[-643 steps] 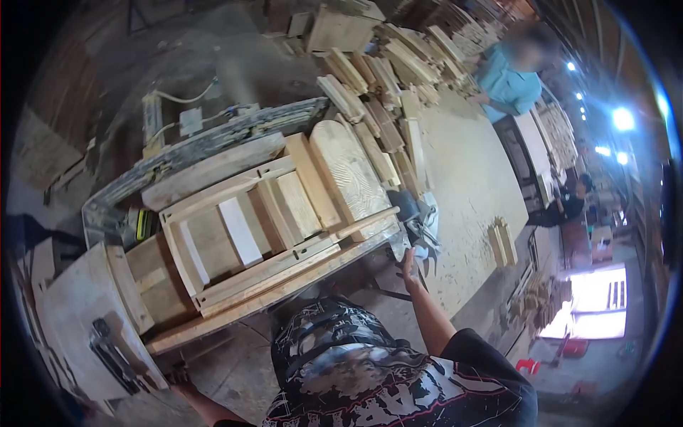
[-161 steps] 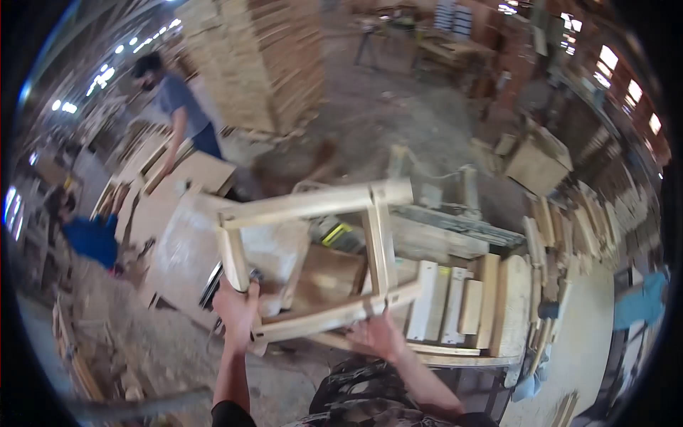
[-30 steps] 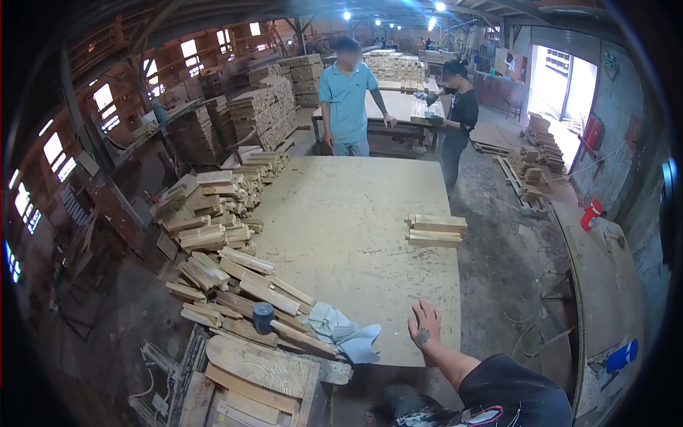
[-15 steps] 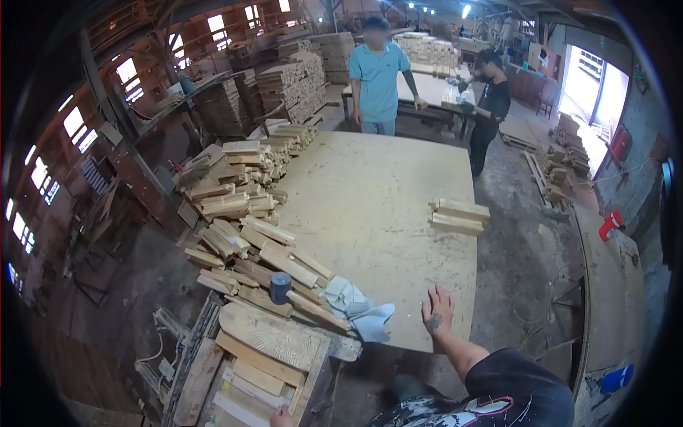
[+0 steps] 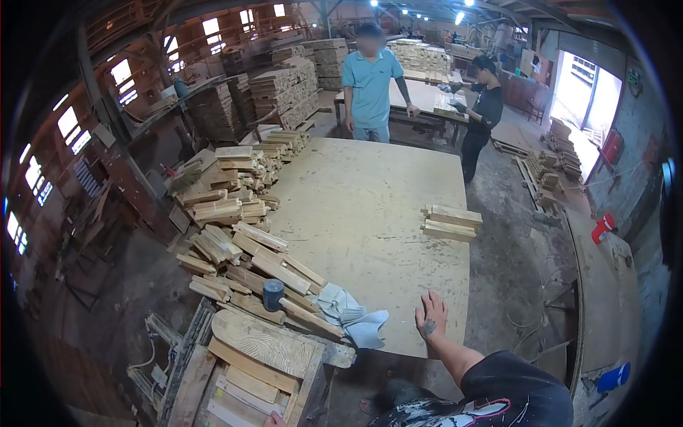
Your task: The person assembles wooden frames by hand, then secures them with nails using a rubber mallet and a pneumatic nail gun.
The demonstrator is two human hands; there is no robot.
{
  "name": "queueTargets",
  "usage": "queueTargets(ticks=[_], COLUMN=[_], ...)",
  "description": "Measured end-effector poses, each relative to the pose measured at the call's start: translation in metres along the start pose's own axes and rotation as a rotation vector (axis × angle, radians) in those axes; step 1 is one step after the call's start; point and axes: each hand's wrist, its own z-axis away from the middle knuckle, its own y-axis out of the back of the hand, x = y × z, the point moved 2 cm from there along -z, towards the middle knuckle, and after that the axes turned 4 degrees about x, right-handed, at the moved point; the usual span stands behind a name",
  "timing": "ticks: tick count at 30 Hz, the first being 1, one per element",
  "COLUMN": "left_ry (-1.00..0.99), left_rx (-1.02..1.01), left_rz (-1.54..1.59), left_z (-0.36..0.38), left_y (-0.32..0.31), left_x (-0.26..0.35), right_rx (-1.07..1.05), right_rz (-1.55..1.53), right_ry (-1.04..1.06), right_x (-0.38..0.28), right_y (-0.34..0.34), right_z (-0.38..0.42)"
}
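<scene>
My right hand (image 5: 432, 314) lies flat on the near right part of the large pale wooden tabletop (image 5: 363, 199), fingers spread and nothing in it. Only a small part of my left hand (image 5: 274, 420) shows at the bottom edge, by a wooden panel with slats (image 5: 249, 384); its grip is cut off from view. That panel rests on a machine or bench (image 5: 181, 356) at the lower left. Close by on the tabletop lie a mallet with a dark round head (image 5: 273, 294) and a pale wooden handle, and a crumpled light-blue cloth (image 5: 348, 313).
Piles of wooden pieces (image 5: 235, 206) line the tabletop's left side. A few short pieces (image 5: 452, 222) lie near its right edge. A person in a light-blue shirt (image 5: 370, 89) stands at the far side; another in dark clothes (image 5: 484, 107) works at a table behind.
The view has tilted and shifted slightly. My right hand stays flat on the tabletop, and my left hand remains by the slatted panel, lower in view. The far worker's head is raised a little.
</scene>
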Motion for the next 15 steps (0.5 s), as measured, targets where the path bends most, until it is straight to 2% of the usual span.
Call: queueTargets(ticks=[2, 4, 7, 15], left_ry=[-0.001, -0.301, -0.196, -0.313], left_rx=[-0.024, -0.020, -0.079, -0.075], left_rz=[-0.040, 0.259, 0.147, 0.083], left_z=[0.001, -0.006, 0.000, 0.005], left_y=[-0.005, -0.020, -0.007, 0.000], left_x=[-0.011, -0.022, -0.010, -0.005], right_rx=[-0.012, 0.019, 0.024, 0.016], right_rz=[-0.011, 0.010, 0.006, -0.002], right_ry=[-0.001, 0.007, 0.013, 0.006], right_x=[-0.004, -0.005, -0.008, -0.004], right_y=[0.001, 0.002, 0.005, 0.002], right_z=[0.002, 0.001, 0.001, 0.002])
